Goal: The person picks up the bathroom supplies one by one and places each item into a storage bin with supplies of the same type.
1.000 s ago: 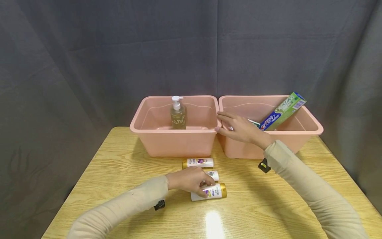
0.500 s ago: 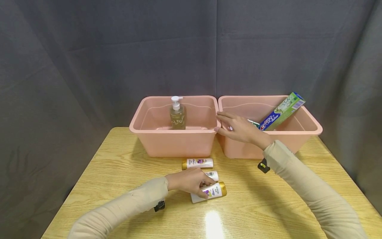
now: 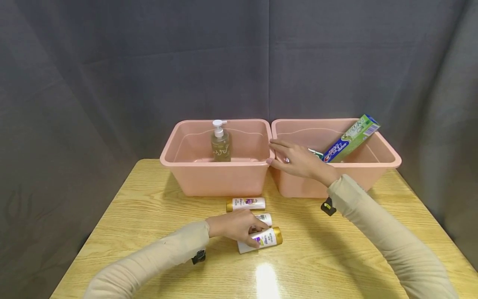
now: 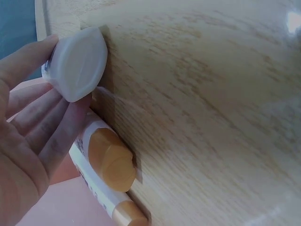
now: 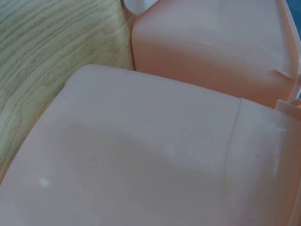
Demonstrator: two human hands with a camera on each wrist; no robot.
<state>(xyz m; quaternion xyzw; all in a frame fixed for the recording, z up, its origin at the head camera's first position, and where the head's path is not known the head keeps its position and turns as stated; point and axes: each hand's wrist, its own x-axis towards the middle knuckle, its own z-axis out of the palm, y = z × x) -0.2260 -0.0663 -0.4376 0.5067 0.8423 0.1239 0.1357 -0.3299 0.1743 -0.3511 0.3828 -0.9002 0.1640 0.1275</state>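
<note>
My left hand point(image 3: 236, 224) pinches a white bottle with a gold cap point(image 3: 269, 238) between thumb and fingers, low over the table. In the left wrist view the bottle's pale base point(image 4: 81, 63) faces the camera. Just behind it lies a second white bottle point(image 3: 267, 219), partly hidden by the hand. Farther back, a third bottle with a gold cap point(image 3: 249, 203) lies near the left bin. My right hand point(image 3: 298, 160) rests its fingers at the adjoining rims of the pink left bin point(image 3: 220, 180) and pink right bin point(image 3: 303, 189); the right wrist view does not show it.
A pump bottle point(image 3: 221, 148) with a white top stands in the left bin. From the right bin a green and blue toothpaste box point(image 3: 351, 139) leans out over the rim, beside a small partly hidden pack point(image 3: 316, 153). A dark curtain point(image 3: 224, 58) hangs behind the wooden table point(image 3: 157, 216).
The bottle under my left hand has tilted slightly, its gold cap end shifting toward the bins. My right hand has stayed at the bin rims.
</note>
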